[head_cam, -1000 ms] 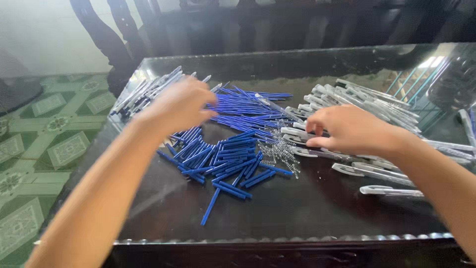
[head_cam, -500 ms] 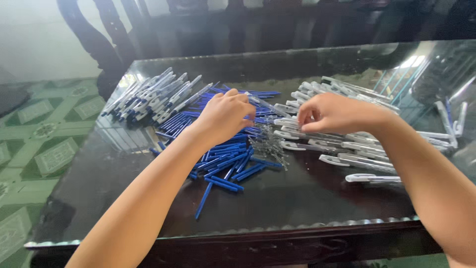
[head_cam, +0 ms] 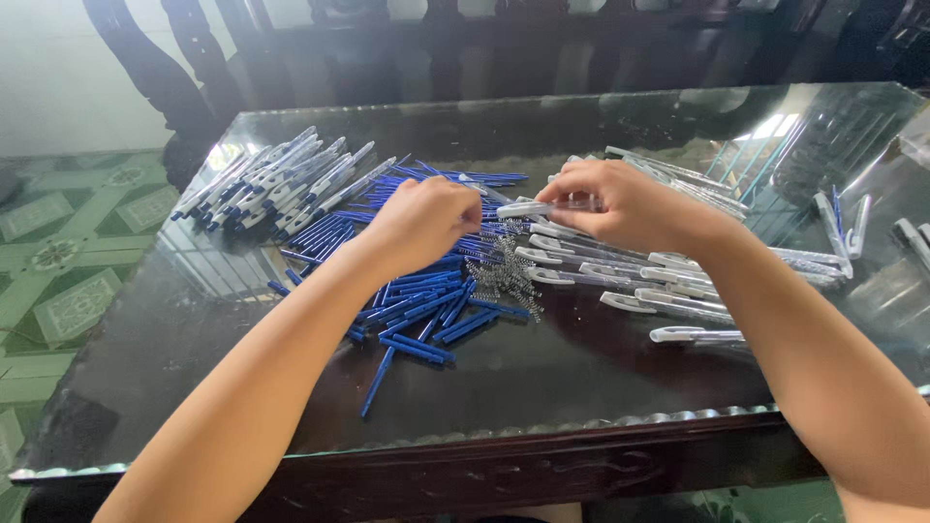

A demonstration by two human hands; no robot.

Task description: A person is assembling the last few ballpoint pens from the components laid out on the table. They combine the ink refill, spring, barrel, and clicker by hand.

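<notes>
Both hands meet above the table's [head_cam: 581, 387] middle — right hand [head_cam: 620, 205] pinching a clear pen barrel [head_cam: 542, 206], left hand [head_cam: 426, 221] closed beside its tip, contents hidden. Assembly step, likely; next needs aligning an insert from the blue refills [head_cam: 426, 310].

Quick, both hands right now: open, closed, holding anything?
Left hand: closed in a loose fist above the blue refills; contents hidden.
Right hand: fingers closed on a clear pen barrel.
</notes>
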